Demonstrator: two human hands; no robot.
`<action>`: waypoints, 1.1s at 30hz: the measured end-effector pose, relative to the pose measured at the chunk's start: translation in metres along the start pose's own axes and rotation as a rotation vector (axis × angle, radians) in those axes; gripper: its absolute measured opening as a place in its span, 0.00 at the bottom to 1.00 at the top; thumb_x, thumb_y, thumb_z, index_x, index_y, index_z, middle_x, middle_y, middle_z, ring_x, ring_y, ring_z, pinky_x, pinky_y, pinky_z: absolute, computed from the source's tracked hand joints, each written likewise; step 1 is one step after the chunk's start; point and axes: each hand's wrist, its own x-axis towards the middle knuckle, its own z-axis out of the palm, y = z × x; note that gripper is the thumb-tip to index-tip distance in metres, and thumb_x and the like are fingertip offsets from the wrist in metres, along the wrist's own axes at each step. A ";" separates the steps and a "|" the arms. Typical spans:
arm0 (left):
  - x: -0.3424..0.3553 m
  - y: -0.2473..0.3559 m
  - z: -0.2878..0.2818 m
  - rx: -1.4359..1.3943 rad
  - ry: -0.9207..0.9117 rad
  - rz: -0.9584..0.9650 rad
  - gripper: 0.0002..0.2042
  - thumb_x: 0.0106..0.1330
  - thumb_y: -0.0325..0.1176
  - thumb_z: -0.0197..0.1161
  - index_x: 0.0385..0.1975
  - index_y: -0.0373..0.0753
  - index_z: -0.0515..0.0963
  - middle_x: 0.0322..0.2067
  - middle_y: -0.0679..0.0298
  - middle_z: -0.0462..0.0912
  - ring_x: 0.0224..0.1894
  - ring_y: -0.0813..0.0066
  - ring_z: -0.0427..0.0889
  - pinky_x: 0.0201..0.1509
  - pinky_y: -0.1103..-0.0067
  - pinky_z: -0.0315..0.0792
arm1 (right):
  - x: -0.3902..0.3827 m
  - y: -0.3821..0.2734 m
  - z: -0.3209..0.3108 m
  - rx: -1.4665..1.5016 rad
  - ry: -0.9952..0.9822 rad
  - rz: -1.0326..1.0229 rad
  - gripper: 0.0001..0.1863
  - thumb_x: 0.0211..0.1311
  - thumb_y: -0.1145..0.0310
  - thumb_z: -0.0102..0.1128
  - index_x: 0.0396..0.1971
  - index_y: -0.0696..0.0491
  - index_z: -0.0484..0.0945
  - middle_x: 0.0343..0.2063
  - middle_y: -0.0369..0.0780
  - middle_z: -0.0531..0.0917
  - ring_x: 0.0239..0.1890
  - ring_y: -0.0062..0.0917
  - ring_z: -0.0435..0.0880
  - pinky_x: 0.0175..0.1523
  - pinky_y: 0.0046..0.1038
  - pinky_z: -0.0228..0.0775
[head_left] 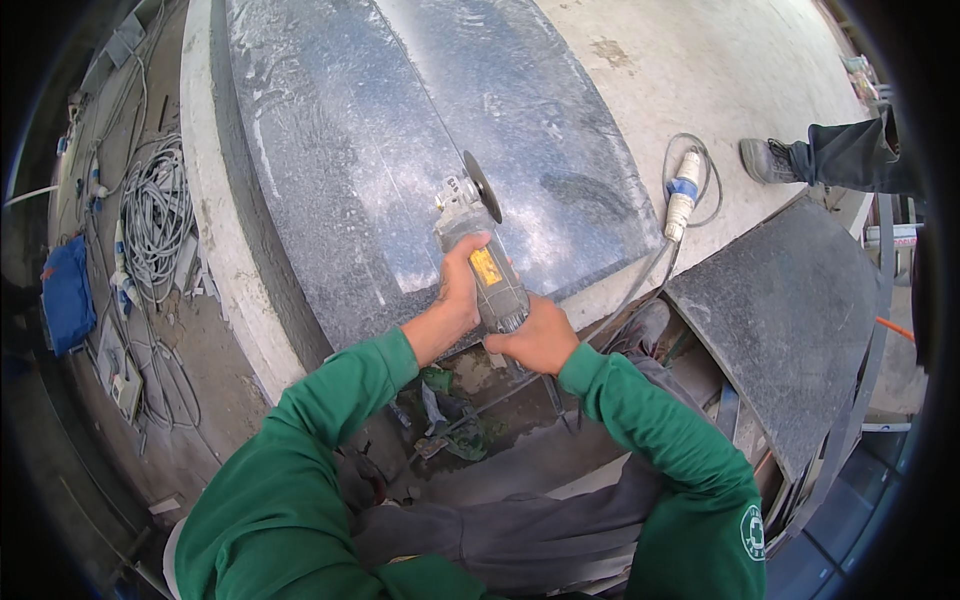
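Observation:
Both my hands grip a dusty grey angle grinder [492,276] with a yellow label on its body. My left hand [458,297] wraps round the body near the metal head, while my right hand [543,338] closes on the rear end. The thin dark cutting disc [482,187] stands on edge to the right of the head. Below it lies a large dark stone slab [340,150], pale with dust, with a straight line running along it toward the disc. Whether the disc touches the slab, I cannot tell.
A blue-and-white cable connector [682,195] lies right of the slab, its cord looping nearby. Another person's shoe [768,160] stands beyond. A grey slab piece [785,320] leans at the right. Coiled cable [157,220] and a blue bag [68,295] lie on the left floor.

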 end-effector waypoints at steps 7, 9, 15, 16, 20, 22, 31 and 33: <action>0.044 0.061 -0.006 0.019 -0.069 0.074 0.23 0.57 0.49 0.60 0.43 0.35 0.72 0.31 0.54 0.80 0.30 0.58 0.83 0.35 0.65 0.80 | 0.063 -0.046 -0.004 -0.019 0.000 0.099 0.25 0.38 0.59 0.72 0.36 0.61 0.83 0.30 0.44 0.86 0.33 0.31 0.85 0.43 0.30 0.76; 0.044 0.065 -0.004 0.017 -0.054 0.076 0.23 0.57 0.48 0.61 0.43 0.35 0.71 0.31 0.53 0.80 0.30 0.58 0.83 0.35 0.65 0.80 | 0.065 -0.051 -0.006 -0.018 -0.010 0.118 0.25 0.38 0.57 0.73 0.36 0.60 0.83 0.30 0.45 0.86 0.35 0.33 0.86 0.44 0.31 0.76; 0.019 0.033 -0.001 0.007 -0.026 0.051 0.23 0.57 0.48 0.60 0.43 0.34 0.71 0.31 0.53 0.80 0.30 0.58 0.83 0.35 0.65 0.80 | 0.036 -0.020 0.003 -0.061 0.038 0.094 0.26 0.38 0.60 0.72 0.38 0.61 0.81 0.31 0.45 0.86 0.35 0.34 0.86 0.44 0.32 0.76; 0.014 0.025 -0.001 -0.002 -0.013 0.039 0.23 0.57 0.48 0.60 0.43 0.34 0.71 0.30 0.54 0.80 0.30 0.58 0.83 0.35 0.65 0.80 | 0.025 -0.021 0.002 -0.030 0.022 0.057 0.26 0.39 0.60 0.72 0.39 0.61 0.80 0.32 0.45 0.86 0.35 0.34 0.86 0.44 0.32 0.76; -0.004 0.002 -0.001 -0.019 -0.019 -0.007 0.22 0.58 0.48 0.60 0.43 0.35 0.71 0.30 0.54 0.80 0.29 0.58 0.83 0.34 0.65 0.80 | -0.002 -0.006 0.007 -0.017 0.040 0.036 0.27 0.40 0.61 0.72 0.41 0.61 0.79 0.33 0.46 0.86 0.36 0.35 0.85 0.46 0.32 0.76; -0.005 0.001 -0.003 -0.014 -0.016 -0.009 0.22 0.58 0.48 0.59 0.43 0.35 0.71 0.30 0.54 0.80 0.29 0.58 0.83 0.34 0.65 0.80 | -0.005 -0.008 0.007 -0.032 0.032 0.055 0.29 0.39 0.59 0.73 0.42 0.59 0.79 0.36 0.48 0.86 0.40 0.38 0.86 0.49 0.34 0.76; 0.036 0.050 -0.005 -0.010 -0.054 0.051 0.22 0.58 0.48 0.60 0.43 0.35 0.71 0.31 0.54 0.79 0.30 0.58 0.83 0.34 0.64 0.80 | 0.053 -0.038 -0.001 -0.044 0.030 0.105 0.28 0.37 0.58 0.73 0.39 0.62 0.81 0.32 0.46 0.86 0.34 0.32 0.86 0.44 0.31 0.76; 0.041 0.060 -0.002 0.007 -0.060 0.053 0.22 0.57 0.47 0.60 0.43 0.35 0.71 0.31 0.53 0.79 0.30 0.58 0.83 0.35 0.64 0.80 | 0.063 -0.036 -0.002 -0.048 0.037 0.139 0.28 0.37 0.58 0.73 0.38 0.62 0.81 0.31 0.46 0.86 0.34 0.32 0.86 0.44 0.31 0.77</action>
